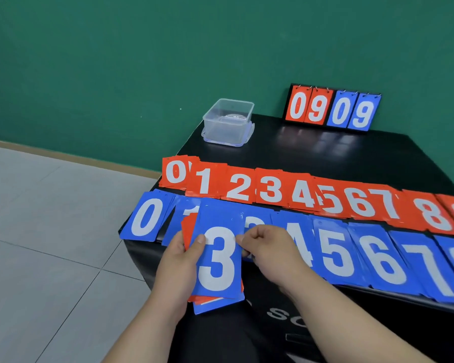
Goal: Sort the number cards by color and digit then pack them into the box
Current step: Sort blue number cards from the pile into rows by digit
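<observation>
Number cards (240, 188) lie in two rows along the table's (325, 153) front edge. The left hand (176, 260) grips a stack (207, 306); the right hand (268, 250) pinches its top blue 3 (218, 263).

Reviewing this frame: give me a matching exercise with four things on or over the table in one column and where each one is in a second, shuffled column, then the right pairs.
Things
1. clear box
2. scoreboard
3. blue 3 card
4. red 0 pile

Places
A. gripped by the left hand and right hand, on top of a held stack
B. upright at the far edge of the table, by the green wall
C. left end of the red row
D. open, at the table's far left corner

Pairs: 1-D, 2-B, 3-A, 4-C
</observation>
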